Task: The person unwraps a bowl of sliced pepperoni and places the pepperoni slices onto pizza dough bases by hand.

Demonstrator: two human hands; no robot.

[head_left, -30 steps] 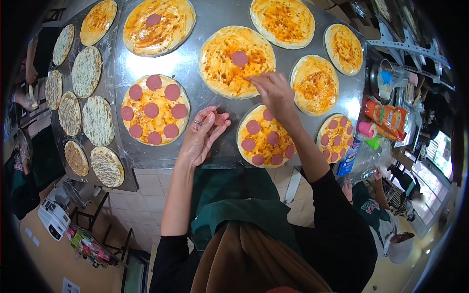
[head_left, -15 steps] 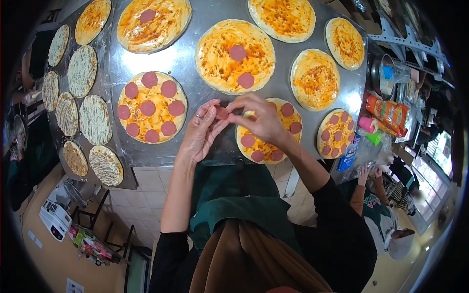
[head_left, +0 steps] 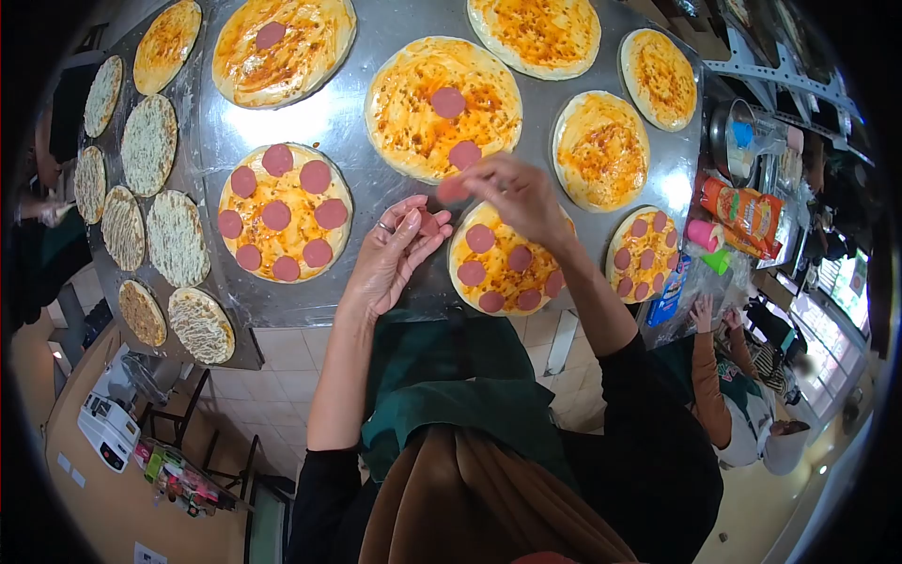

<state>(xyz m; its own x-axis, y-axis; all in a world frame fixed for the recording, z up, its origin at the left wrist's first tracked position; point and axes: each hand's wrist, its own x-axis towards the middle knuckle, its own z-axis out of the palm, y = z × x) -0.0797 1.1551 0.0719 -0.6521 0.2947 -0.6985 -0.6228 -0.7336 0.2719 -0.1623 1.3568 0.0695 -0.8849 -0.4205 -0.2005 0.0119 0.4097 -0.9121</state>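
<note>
My left hand [head_left: 390,258] is closed on sausage slices [head_left: 428,225], held between thumb and fingers above the table's front; how many is hidden. In my right hand [head_left: 522,202], a single sausage slice [head_left: 452,191] is pinched between thumb and fingertips. It hovers just below the large cheese-topped pizza [head_left: 404,113], which bears two slices, one central and one near its lower edge. Partly under my right hand lies a smaller pizza [head_left: 498,266] with several slices. Left of my hands, another pizza [head_left: 301,240] carries a ring of slices around a central one.
More pizzas stand on the metal table [head_left: 376,291], including one with two sauces' colours and a single slice [head_left: 270,36] at the back. White-topped pizzas [head_left: 148,146] fill the left side. Orange packets [head_left: 747,216] and a pink cup [head_left: 703,233] sit right. A co-worker's hands [head_left: 703,312] show there.
My right hand has drawn away from my left, up and slightly right, with one sausage slice. My left hand stays nearly in place, still holding slices. The view has shifted slightly.
</note>
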